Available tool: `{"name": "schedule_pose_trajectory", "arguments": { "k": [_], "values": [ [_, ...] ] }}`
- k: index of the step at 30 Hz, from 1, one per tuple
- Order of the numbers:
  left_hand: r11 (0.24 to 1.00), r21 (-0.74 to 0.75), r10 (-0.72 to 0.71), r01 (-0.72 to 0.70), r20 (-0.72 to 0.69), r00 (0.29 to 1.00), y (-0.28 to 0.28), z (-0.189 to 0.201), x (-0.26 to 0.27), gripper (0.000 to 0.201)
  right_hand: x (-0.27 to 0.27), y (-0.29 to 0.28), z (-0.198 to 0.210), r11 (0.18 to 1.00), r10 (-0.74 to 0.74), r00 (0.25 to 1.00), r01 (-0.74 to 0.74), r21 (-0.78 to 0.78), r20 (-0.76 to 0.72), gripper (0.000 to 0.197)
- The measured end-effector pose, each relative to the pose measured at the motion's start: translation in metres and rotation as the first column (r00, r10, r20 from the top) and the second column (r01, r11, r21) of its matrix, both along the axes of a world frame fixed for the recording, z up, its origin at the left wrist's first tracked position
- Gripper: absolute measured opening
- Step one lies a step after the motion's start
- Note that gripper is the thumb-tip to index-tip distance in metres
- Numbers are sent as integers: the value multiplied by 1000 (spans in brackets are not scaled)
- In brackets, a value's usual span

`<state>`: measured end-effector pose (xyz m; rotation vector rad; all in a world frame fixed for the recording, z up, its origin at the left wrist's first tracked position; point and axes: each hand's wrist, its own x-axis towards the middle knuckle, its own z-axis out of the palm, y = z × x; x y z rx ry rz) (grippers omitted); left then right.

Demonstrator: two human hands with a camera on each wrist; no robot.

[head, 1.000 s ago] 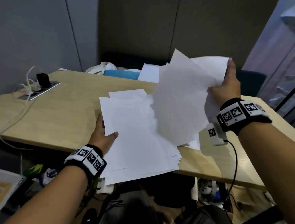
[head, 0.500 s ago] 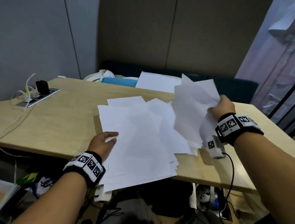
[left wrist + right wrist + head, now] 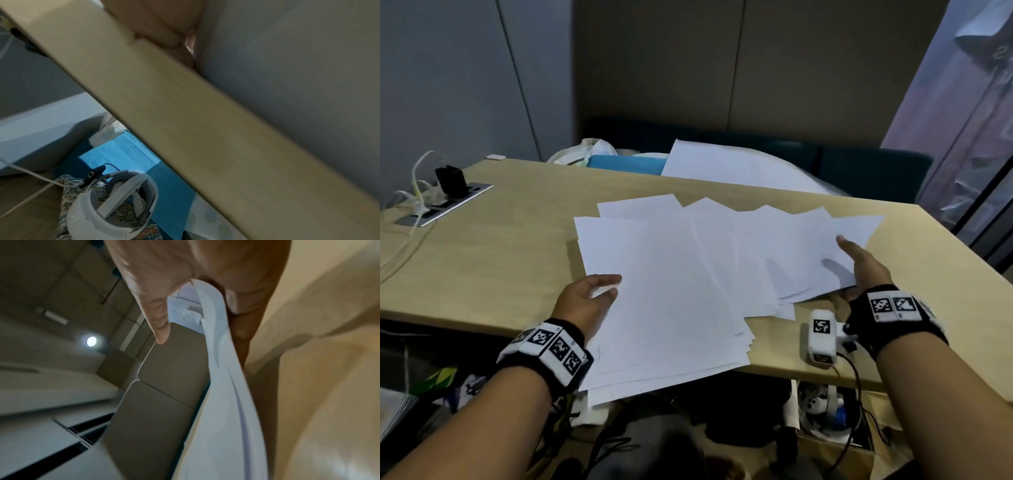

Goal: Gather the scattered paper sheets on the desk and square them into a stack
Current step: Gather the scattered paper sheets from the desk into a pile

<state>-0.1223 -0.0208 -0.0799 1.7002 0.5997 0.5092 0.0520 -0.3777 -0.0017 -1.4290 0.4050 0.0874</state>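
Note:
White paper sheets (image 3: 671, 291) lie overlapped on the wooden desk (image 3: 500, 240), and the near ones hang over its front edge. My left hand (image 3: 589, 298) rests at the left edge of this pile with fairly straight fingers touching it. In the left wrist view the paper (image 3: 298, 81) hides the fingertips of that hand (image 3: 160, 24). A fan of sheets (image 3: 801, 246) lies to the right. My right hand (image 3: 866, 267) has its fingers under them. Its thumb (image 3: 152, 296) stands straight, off the sheets (image 3: 222, 386).
A power strip with a black charger and cables (image 3: 448, 192) sits at the desk's left. Past the far edge lie another white sheet (image 3: 729, 164), a blue item (image 3: 626, 164) and a white bag. A white headset (image 3: 111, 203) and cables lie under the desk.
My right hand has come down from its raised position and laid its bunch of sheets flat on the desk's right side. My left hand stays at the pile's left edge.

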Motion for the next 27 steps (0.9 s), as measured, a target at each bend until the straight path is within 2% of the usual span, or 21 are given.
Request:
{"name": "schedule_pose_trajectory", "arguments": {
  "k": [2, 3, 5, 7, 10, 13, 14, 15, 16, 19, 21, 24, 26, 27],
  "values": [
    [1000, 5, 4, -4, -7, 1000, -1, 0, 0, 23, -12, 7, 0, 994, 50, 998, -53, 95, 32, 40],
    [1000, 8, 7, -7, -6, 1000, 0, 0, 0, 23, -16, 13, -1, 992, 52, 997, -58, 111, 53, 38],
    [1000, 12, 14, -14, -2, 1000, 1, -3, 1, 22, -13, 25, -9, 997, 76, 996, -76, -5, 49, 39],
    [1000, 18, 17, -17, -4, 1000, 0, -2, 1, 22, -8, 31, -12, 977, 85, 996, -85, -196, -11, 42],
    [1000, 5, 20, -20, -5, 1000, -2, -1, 1, 22, 4, 29, -3, 857, 171, 983, -178, -483, -60, 40],
    [1000, -8, 10, -10, -4, 1000, -2, 1, 0, 21, 11, 29, 23, 660, 150, 985, -34, -751, 88, 21],
    [1000, -14, 15, -15, -3, 1000, -1, 1, -1, 21, 8, 29, 37, 640, 161, 970, 37, -767, 182, 19],
    [1000, -15, 13, -13, -4, 1000, -1, 1, 0, 21, 7, 28, 49, 654, 171, 942, 111, -748, 289, 20],
    [1000, -18, 9, -9, -7, 1000, -1, 2, 0, 20, -1, 26, 66, 702, 165, 907, 169, -692, 389, 20],
    [999, -36, 3, -4, -17, 1000, -3, 4, 0, 20, -20, 23, 99, 805, 126, 741, 312, -505, 659, 22],
    [999, -43, 0, -1, -24, 1000, -3, 5, -1, 20, -34, 28, 110, 875, 79, 676, 305, -376, 733, 5],
    [998, -50, 21, -23, -29, 999, -4, 5, -2, 21, -57, 43, 118, 954, -26, 653, 243, -176, 757, 20],
    [998, -61, 23, -25, -33, 999, -7, 7, -2, 17, -66, 53, 115, 975, -60, 647, 201, -95, 760, 18],
    [993, -121, 7, -10, -29, 1000, -8, 11, -3, 14, -66, 59, 109, 983, -69, 658, 174, -63, 750, 22]
  ]
}}
